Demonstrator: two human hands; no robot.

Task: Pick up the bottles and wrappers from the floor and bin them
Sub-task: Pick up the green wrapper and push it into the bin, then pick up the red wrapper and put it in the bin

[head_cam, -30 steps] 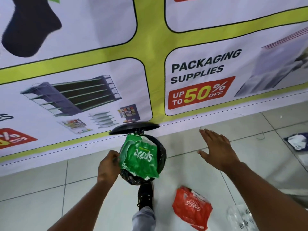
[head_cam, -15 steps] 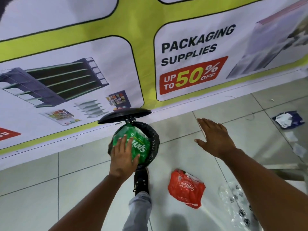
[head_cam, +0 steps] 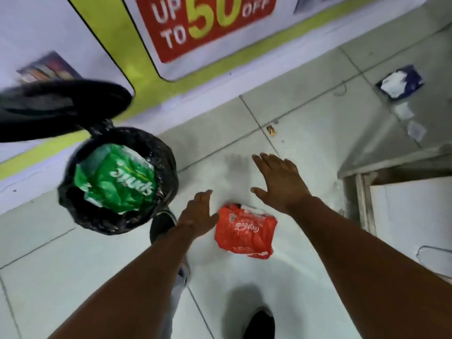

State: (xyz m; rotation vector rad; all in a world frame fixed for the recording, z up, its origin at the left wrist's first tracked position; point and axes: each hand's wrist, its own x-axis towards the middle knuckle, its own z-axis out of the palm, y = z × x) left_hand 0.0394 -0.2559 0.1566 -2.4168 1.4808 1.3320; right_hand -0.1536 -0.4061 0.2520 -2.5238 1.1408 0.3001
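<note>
Left of centre in the frame, a round bin (head_cam: 117, 179) lined with a black bag stands on a pale tiled floor (head_cam: 73, 277), its black lid (head_cam: 61, 104) tipped up at the upper left. A crumpled green wrapper (head_cam: 115, 179) fills the mouth of the bin. Just below and right of the bin, a dark shoe (head_cam: 161, 223) rests at its base. Near the middle of the frame, the left hand (head_cam: 198, 214) hangs with fingers loosely extended and empty, just left of a red wrapper (head_cam: 245, 232) lying flat on the floor; whether it touches the wrapper cannot be told. Above and right of that wrapper, the right hand (head_cam: 278, 179) hovers palm down, fingers spread, holding nothing. A second dark shoe (head_cam: 260, 324) shows at the bottom edge. At the upper right of the frame, a blue and white wrapper (head_cam: 400, 84) lies on the floor, well apart from the hands, with small white scraps (head_cam: 415, 130) below it. Across the top runs a banner (head_cam: 208, 28) in white, yellow-green and red, reading "UP TO 50% OFF". The picture is slightly blurred.
</note>
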